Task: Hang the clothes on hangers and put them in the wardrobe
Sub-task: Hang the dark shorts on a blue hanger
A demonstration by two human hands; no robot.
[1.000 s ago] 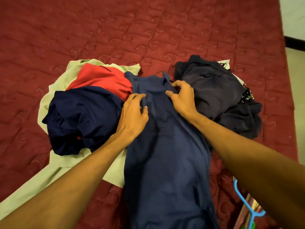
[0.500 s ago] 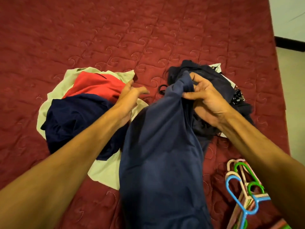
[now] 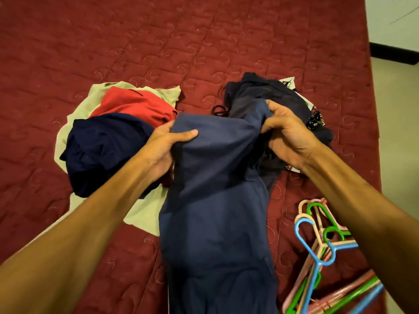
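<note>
A long slate-blue garment [image 3: 215,200] hangs between my hands above the bed. My left hand [image 3: 165,148] grips its upper left edge, thumb laid over the cloth. My right hand [image 3: 288,134] pinches its upper right corner. Left of it lies a pile: a dark navy garment [image 3: 102,148], a red garment [image 3: 133,105] and a pale green garment [image 3: 145,214] underneath. Behind my right hand sits a heap of dark clothes [image 3: 256,91]. Several plastic hangers [image 3: 317,252] in blue, green and pink lie at the lower right.
Everything rests on a bed with a dark red quilted cover [image 3: 158,41]. The bed's right edge meets a pale floor [image 3: 399,132] and a white wall with a dark skirting [image 3: 394,53]. A patterned cloth [image 3: 315,118] peeks from under the dark heap.
My left hand has come back from the pile and taken hold of the blue garment's left edge. The garment's top is now spread wider between both hands, lifted off the bed.
</note>
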